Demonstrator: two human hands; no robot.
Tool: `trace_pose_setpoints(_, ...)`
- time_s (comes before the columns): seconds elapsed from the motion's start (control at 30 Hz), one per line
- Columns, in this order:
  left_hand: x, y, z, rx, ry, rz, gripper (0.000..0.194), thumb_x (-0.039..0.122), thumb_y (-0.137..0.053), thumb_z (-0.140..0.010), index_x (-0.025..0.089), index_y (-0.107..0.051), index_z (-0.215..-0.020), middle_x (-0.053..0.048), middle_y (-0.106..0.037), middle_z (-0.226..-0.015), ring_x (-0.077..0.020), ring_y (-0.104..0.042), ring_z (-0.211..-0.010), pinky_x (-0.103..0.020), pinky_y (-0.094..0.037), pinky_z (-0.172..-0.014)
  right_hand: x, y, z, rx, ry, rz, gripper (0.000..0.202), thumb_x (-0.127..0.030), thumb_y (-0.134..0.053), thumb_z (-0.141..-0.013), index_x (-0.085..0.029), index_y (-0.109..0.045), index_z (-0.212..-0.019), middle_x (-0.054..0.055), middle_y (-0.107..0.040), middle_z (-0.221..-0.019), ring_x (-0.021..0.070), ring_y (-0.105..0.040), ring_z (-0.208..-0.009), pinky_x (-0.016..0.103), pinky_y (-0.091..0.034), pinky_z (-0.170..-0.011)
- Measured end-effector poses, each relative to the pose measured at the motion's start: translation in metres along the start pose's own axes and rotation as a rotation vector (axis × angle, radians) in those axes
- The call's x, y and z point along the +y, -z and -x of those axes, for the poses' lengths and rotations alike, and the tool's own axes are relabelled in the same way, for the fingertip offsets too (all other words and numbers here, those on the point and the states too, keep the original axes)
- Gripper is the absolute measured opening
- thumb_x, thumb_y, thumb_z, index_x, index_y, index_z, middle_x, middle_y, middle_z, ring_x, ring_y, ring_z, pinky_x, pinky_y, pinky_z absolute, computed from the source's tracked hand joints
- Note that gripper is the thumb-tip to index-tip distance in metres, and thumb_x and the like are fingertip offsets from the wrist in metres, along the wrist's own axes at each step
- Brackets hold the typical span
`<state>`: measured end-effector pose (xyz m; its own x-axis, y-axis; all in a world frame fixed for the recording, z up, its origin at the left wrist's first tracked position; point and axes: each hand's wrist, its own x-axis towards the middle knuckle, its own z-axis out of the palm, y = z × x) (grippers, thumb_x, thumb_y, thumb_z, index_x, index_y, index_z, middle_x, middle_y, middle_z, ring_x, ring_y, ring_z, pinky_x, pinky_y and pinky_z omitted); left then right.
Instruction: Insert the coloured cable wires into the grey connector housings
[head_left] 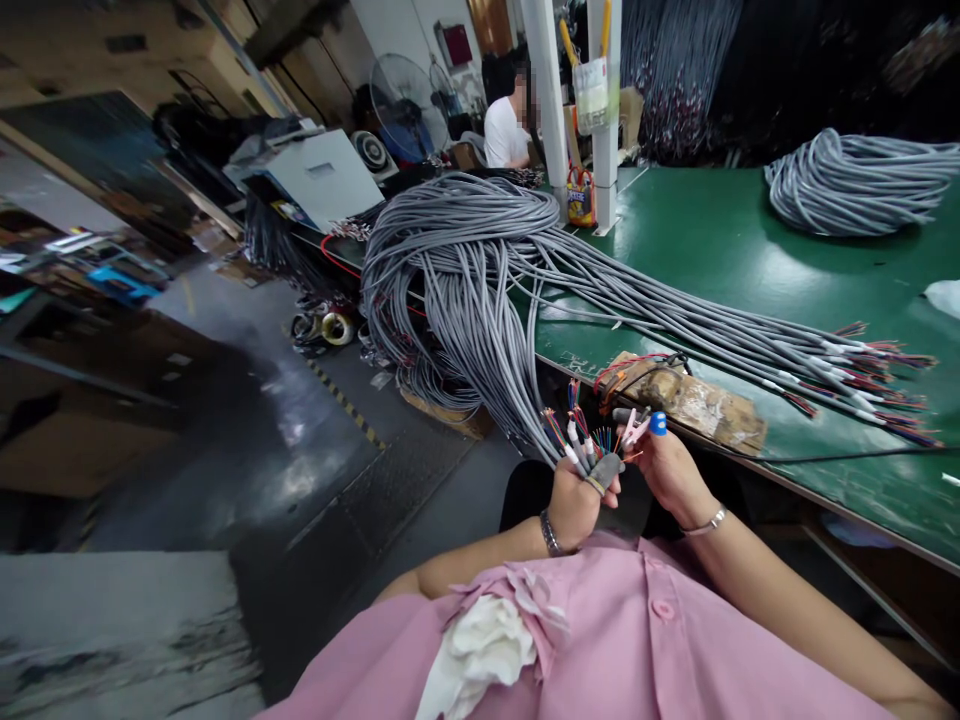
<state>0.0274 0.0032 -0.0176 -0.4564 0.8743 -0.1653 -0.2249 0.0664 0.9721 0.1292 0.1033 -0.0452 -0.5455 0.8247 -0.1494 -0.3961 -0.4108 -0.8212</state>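
My left hand [579, 500] is closed round the ends of several grey cables [480, 290], with a grey cover on its thumb. White-banded cable ends with fanned-out coloured wires [606, 438] stick up from that grip. Just to the right, my right hand [671, 475] pinches a small pale pink clip-like tool [636, 430] close to the wire tips. A blue cover [658, 423] sits on one of its digits. Whether the tool touches a wire I cannot tell. The grey cables run up from my left hand over the table's edge into a large heap.
On the green table [690, 240] more cable ends [862, 385] lie spread to the right. A worn wooden block [690, 400] with wires is at the front edge. A coiled cable bundle [862, 180] rests at back right. A person [506, 130] sits beyond a white post [546, 90].
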Motion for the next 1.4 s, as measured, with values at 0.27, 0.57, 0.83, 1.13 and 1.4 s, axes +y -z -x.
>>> trace_pose_setpoints(0.27,-0.003,0.002,-0.001,-0.002,-0.044,-0.111,0.036,0.048,-0.064,-0.077,0.013,-0.060,-0.067,0.000,-0.058,-0.054,-0.0073,-0.050,-0.040,-0.019,-0.039,-0.041,0.000,-0.008,-0.009,0.078,-0.063,-0.255,0.030,-0.049,-0.073,-0.073,-0.020,-0.070,-0.081,0.001,-0.069,-0.075,0.0127,-0.059,-0.063,0.024,-0.047,-0.053)
trace_pose_setpoints(0.57,-0.005,0.012,0.007,-0.011,-0.038,-0.096,0.035,0.048,-0.065,-0.077,0.014,-0.060,-0.069,0.000,-0.058,-0.053,-0.0078,-0.051,-0.039,-0.019,-0.038,-0.039,-0.003,-0.002,-0.003,-0.041,-0.204,-0.334,0.046,-0.064,-0.053,-0.081,-0.021,-0.069,-0.087,0.004,-0.070,-0.082,0.0125,-0.058,-0.062,0.024,-0.048,-0.053)
trace_pose_setpoints(0.83,0.012,0.015,0.004,0.048,-0.189,-0.180,0.033,0.044,-0.064,-0.079,0.015,-0.058,-0.065,0.001,-0.057,-0.052,-0.0084,-0.050,-0.040,-0.020,-0.038,-0.041,-0.016,-0.003,-0.001,-0.066,-0.186,-0.189,0.034,-0.051,-0.060,-0.083,-0.019,-0.070,-0.090,0.005,-0.070,-0.083,0.0120,-0.058,-0.064,0.021,-0.047,-0.053)
trace_pose_setpoints(1.13,0.006,0.009,-0.012,0.046,-0.341,-0.299,0.035,0.039,-0.062,-0.081,0.015,-0.055,-0.058,0.001,-0.054,-0.050,-0.0078,-0.048,-0.044,-0.020,-0.037,-0.045,-0.007,0.001,-0.002,0.000,-0.144,-0.185,0.031,-0.049,-0.067,-0.078,-0.020,-0.070,-0.086,0.002,-0.067,-0.077,0.0123,-0.057,-0.065,0.021,-0.046,-0.054)
trace_pose_setpoints(1.4,-0.001,0.009,-0.015,0.016,-0.387,-0.365,0.033,0.037,-0.063,-0.080,0.015,-0.055,-0.057,0.002,-0.053,-0.049,-0.0084,-0.047,-0.045,-0.020,-0.037,-0.046,-0.005,-0.004,-0.002,0.057,-0.137,-0.219,0.030,-0.049,-0.069,-0.077,-0.020,-0.071,-0.087,0.003,-0.069,-0.081,0.0129,-0.060,-0.069,0.022,-0.047,-0.058)
